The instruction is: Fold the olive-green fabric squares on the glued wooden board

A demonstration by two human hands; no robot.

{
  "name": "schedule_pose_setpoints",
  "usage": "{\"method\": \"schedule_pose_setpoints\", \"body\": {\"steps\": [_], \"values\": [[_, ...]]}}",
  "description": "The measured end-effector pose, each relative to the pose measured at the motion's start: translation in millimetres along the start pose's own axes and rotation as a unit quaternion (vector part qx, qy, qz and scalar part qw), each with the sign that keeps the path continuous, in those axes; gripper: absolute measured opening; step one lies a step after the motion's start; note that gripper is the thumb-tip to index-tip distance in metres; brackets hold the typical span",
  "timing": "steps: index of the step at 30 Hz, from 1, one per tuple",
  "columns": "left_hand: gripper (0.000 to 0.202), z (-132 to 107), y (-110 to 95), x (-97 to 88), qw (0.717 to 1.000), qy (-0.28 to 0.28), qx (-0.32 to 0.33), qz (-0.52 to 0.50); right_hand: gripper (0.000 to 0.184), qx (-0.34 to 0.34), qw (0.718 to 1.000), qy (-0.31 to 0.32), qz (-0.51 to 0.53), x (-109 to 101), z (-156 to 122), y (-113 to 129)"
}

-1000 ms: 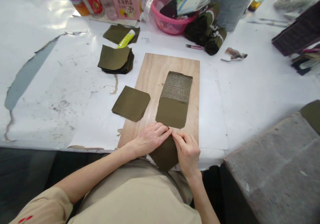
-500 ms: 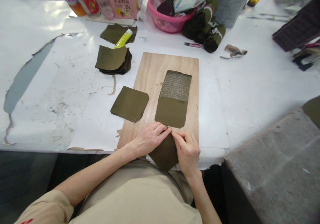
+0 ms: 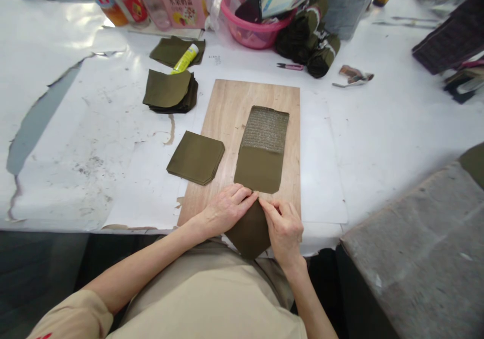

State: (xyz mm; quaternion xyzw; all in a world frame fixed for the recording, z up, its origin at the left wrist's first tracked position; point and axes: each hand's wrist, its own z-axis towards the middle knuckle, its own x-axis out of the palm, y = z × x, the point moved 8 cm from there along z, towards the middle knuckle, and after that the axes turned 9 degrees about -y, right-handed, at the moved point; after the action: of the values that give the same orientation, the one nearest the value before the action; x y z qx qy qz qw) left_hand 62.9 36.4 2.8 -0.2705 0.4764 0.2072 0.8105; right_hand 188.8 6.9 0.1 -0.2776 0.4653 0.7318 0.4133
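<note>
At the near edge of a wooden board (image 3: pixel 212 107), both hands work at the corner of an olive fabric piece (image 3: pixel 247 233), which hangs partly over the table edge. My left hand (image 3: pixel 229 208) lies across its upper left edge, fingers together and pressed onto the fabric. With thumb and forefinger, my right hand (image 3: pixel 283 223) pinches the upper right edge close to the same corner. Just beyond the fingertips lies an olive fabric panel (image 3: pixel 259 170) with a rough, whitish-streaked upper half (image 3: pixel 265 129). Left of it rests a neat stack of olive pieces (image 3: pixel 196 157), partly on the board.
Farther left are another fabric stack (image 3: pixel 168 89) and a yellow glue stick (image 3: pixel 186 59) on more fabric. Behind the board stand a pink basket (image 3: pixel 249 36), dark rolled fabric (image 3: pixel 321 56) and small pink thread snips (image 3: pixel 290 66). A grey-topped surface (image 3: pixel 419 248) juts in at right.
Both hands stay at the fabric corner with almost the same grip. The view has shifted very slightly; nothing else visibly moves.
</note>
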Motion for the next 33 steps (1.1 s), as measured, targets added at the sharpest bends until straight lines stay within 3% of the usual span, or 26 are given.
{"method": "schedule_pose_setpoints", "body": {"steps": [12, 19, 30, 33], "values": [[0.033, 1.3, -0.2, -3.8, 0.999, 0.039, 0.018, -0.006, 0.025, 0.0, 1.0, 0.0, -0.003, -0.5, 1.7, 1.3], [0.033, -7.1, 2.0, -7.5, 0.998, 0.013, 0.052, -0.028, 0.026, 0.007, 1.0, 0.002, 0.008, -0.9, 3.1, 0.8], [0.029, -2.0, 4.1, -11.7, 0.999, -0.006, 0.029, -0.021, 0.023, 0.036, 0.998, -0.004, 0.047, -2.4, 2.8, -4.2], [0.027, -3.1, 2.5, -11.4, 0.999, -0.009, 0.048, -0.014, 0.023, 0.048, 0.997, 0.001, 0.055, -0.8, 2.9, -5.7]]}}
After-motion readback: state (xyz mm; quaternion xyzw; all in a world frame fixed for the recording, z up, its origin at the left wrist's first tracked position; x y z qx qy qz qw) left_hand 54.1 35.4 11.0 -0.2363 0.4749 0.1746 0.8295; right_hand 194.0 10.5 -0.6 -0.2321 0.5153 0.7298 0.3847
